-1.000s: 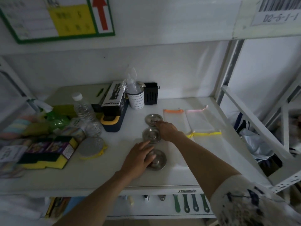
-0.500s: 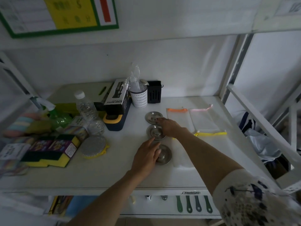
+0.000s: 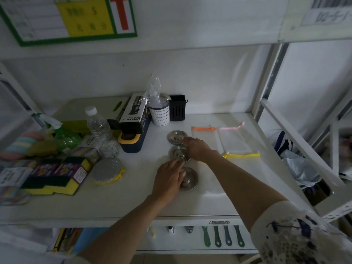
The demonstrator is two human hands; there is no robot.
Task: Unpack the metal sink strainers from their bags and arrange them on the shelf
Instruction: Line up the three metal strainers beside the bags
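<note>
Three strainers (image 3: 177,136) lined on dim white shelf (image 3: 133,202).

a stockroom or warehouse storage bay: a white metal shelf (image 3: 114,204) carries packaged cleaning goods, with boxed sponges (image 3: 55,174) at its left end and a spray bottle box (image 3: 133,111) toward its back. above the shelf, a barcode location label (image 3: 327,10) and a green-bordered chart with a red arrow (image 3: 76,18) mark the rack.

"SPRAY BOTTLE" on black box (image 3: 134,113)
</note>
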